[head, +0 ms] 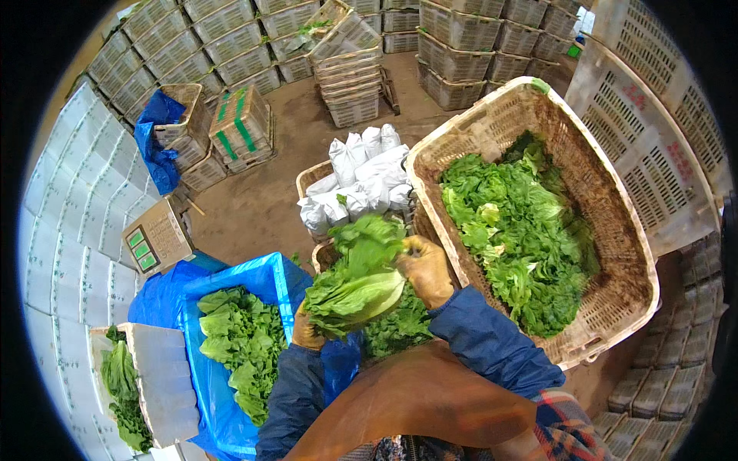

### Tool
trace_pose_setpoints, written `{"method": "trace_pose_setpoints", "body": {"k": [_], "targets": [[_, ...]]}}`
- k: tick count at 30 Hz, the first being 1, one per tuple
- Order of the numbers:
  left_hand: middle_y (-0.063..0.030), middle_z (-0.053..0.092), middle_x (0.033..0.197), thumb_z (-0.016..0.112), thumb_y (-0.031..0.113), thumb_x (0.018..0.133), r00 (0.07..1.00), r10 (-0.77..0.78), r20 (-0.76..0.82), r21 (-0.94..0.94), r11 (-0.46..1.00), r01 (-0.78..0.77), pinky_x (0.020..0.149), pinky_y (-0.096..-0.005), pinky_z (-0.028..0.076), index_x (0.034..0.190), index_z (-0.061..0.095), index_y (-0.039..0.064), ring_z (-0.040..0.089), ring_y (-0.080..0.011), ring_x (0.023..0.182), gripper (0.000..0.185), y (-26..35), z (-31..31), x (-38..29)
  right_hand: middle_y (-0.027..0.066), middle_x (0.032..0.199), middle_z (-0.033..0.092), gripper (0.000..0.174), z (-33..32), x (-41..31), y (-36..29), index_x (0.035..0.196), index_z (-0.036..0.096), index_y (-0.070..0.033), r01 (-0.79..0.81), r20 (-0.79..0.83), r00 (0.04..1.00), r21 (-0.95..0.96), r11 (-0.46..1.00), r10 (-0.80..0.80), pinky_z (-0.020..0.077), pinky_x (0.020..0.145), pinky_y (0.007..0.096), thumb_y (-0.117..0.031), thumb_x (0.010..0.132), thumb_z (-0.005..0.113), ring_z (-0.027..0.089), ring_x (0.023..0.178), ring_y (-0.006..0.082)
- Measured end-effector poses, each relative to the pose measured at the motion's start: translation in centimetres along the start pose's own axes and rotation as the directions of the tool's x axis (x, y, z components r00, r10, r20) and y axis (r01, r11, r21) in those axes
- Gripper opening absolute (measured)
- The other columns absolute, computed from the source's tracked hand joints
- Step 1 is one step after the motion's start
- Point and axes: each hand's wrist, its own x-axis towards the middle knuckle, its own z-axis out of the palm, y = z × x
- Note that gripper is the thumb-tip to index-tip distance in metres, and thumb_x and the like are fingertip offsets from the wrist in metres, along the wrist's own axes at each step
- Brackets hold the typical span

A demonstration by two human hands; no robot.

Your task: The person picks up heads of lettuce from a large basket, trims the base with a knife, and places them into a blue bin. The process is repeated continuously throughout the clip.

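My left hand, in a yellowish glove, supports a head of leafy green lettuce from its left side. On the other side, my gloved right hand pinches leaves near the base; the upper leaves are blurred. Below the held head lies more lettuce, its container mostly hidden by my arms and brown apron. To the left, a crate lined with blue plastic holds lettuce heads. A large, dirt-stained plastic crate on the right contains loose green leaves.
White wrapped bundles fill a crate ahead. A digital scale stands at left, above a foam box with lettuce. Stacked plastic crates stand farther off; white foam boxes line the left side.
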Motion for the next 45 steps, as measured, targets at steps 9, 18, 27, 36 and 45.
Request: {"method": "trace_pose_setpoints", "body": {"k": [9,18,27,36,45], "targets": [[-0.0177,0.049,0.153,0.041,0.018,0.112,0.953,0.151,0.263,-0.211,0.973,-0.096,0.118,-0.0408,0.043,0.153,0.041,0.002,0.051,-0.0292,0.138,0.044,-3.5,5.4,2.4,0.0131,0.123,0.068,0.058,-3.3,1.7,-0.4,0.142,0.054,0.001,0.248,0.113,0.967,-0.63,0.736,-0.228,0.0534,0.095,0.0322,-0.01,0.09,0.076,0.065,0.108,0.0193],[-0.0118,0.046,0.157,0.04,0.025,0.113,0.957,0.076,0.281,-0.093,0.994,-0.052,0.116,-0.0408,0.042,0.158,0.036,0.008,0.049,-0.0263,0.139,0.048,-3.0,6.5,3.5,0.0114,0.1,0.072,0.026,-1.5,1.7,-2.1,0.106,0.074,-0.007,0.486,0.52,0.823,-0.432,0.76,-0.23,0.0561,0.082,0.0407,-0.008,0.08,0.078,0.07,0.091,0.0317],[-0.0146,0.054,0.149,0.044,0.022,0.111,0.994,0.073,0.082,0.178,0.98,-0.087,0.108,-0.0417,0.051,0.152,0.044,0.005,0.058,-0.0303,0.13,0.045,-4.4,1.2,-2.6,0.0131,0.131,0.066,0.06,-6.7,4.1,-5.4,0.134,0.064,-0.011,0.4,0.288,0.887,-0.87,0.289,-0.361,0.053,0.1,0.0411,-0.026,0.081,0.085,0.064,0.12,0.0294],[-0.0193,0.063,0.131,0.079,0.011,0.087,0.665,0.43,0.611,0.787,-0.233,-0.572,0.095,-0.0468,0.051,0.13,0.059,-0.002,0.062,-0.0325,0.116,0.05,-6.0,5.9,2.3,0.0119,0.13,0.063,0.093,-4.2,1.1,4.1,0.15,0.048,-0.003,0.192,0.362,0.916,-0.019,0.981,-0.172,0.0538,0.096,0.0409,-0.074,0.09,0.062,0.062,0.115,0.0248],[-0.0086,0.028,0.169,0.084,0.003,0.08,0.949,0.275,-0.155,0.683,0.724,-0.098,0.117,-0.0497,0.04,0.164,0.028,0.018,0.03,-0.0315,0.154,0.103,10.0,10.1,-5.6,0.0157,0.137,0.062,0.061,0.1,3.5,2.3,0.146,0.052,-0.003,-0.44,0.647,0.737,0.24,0.865,0.196,0.0545,0.101,0.0417,-0.043,0.101,0.061,0.063,0.121,0.027]]}}
